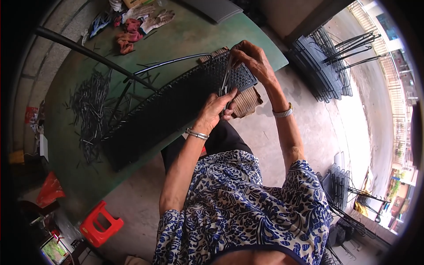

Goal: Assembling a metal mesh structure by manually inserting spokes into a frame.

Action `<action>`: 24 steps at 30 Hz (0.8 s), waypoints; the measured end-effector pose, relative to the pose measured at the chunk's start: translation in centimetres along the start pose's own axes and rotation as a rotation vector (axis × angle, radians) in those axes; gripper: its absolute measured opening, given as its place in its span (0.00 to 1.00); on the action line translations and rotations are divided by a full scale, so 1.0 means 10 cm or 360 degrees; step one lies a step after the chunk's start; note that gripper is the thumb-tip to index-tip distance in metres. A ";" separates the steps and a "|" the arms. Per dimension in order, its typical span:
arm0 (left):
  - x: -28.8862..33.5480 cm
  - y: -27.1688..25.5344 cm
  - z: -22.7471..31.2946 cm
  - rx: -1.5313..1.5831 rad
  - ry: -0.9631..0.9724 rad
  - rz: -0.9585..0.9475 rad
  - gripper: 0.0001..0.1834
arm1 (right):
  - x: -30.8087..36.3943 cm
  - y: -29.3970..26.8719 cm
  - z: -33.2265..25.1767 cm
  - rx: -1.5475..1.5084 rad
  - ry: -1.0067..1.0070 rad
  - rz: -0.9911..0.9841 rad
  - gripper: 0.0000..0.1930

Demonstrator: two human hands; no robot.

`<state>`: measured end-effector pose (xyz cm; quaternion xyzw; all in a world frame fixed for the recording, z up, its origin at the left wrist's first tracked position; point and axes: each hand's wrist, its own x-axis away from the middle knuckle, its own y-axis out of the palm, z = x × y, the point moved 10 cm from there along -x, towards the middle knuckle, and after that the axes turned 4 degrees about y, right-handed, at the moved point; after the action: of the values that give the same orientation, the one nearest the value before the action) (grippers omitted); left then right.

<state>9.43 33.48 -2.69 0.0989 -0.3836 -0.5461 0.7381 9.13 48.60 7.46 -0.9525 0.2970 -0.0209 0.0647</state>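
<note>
A long black mesh panel (172, 97) lies slantwise across the green table's near edge, with a bent black wire frame (172, 59) attached. My left hand (215, 108) is closed around a slim, shiny metal tool (225, 84) at the panel's right end. It looks like pliers, but its exact kind is unclear. My right hand (256, 62) bends over the panel's far right corner, fingers pinched together near the tool's upper end. What those fingers hold is hidden. Corrugated cardboard (247, 102) sticks out beneath the panel. Left of the panel is a pile of thin black strips (90, 106).
Crumpled gloves (132, 31) lie at the back of the green table (66, 176). A red plastic stool (101, 224) stands on the floor at the lower left. Stacked black panels with wire frames (320, 64) stand at the right, and more wire racks (338, 187) lower down.
</note>
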 end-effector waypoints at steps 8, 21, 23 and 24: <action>-0.01 -0.05 0.03 0.0105 0.0116 0.0064 0.16 | -0.12 -0.29 0.24 -0.0217 -0.0010 0.0233 0.12; 0.07 -0.15 0.10 0.0325 0.0241 0.0223 0.18 | -0.13 -0.40 -0.02 0.0403 -0.0327 0.0637 0.08; 0.07 -0.18 0.15 0.0373 0.0302 0.0255 0.15 | -0.11 -0.44 -0.06 0.0388 -0.0318 0.0648 0.08; 0.07 -0.19 0.16 0.0372 0.0300 0.0251 0.15 | -0.14 -0.44 -0.02 0.0383 -0.0274 0.0599 0.08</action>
<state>7.02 32.62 -2.34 0.2045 -0.3804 -0.4264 0.7948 10.44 52.96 8.21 -0.8641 0.4580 0.0376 0.2054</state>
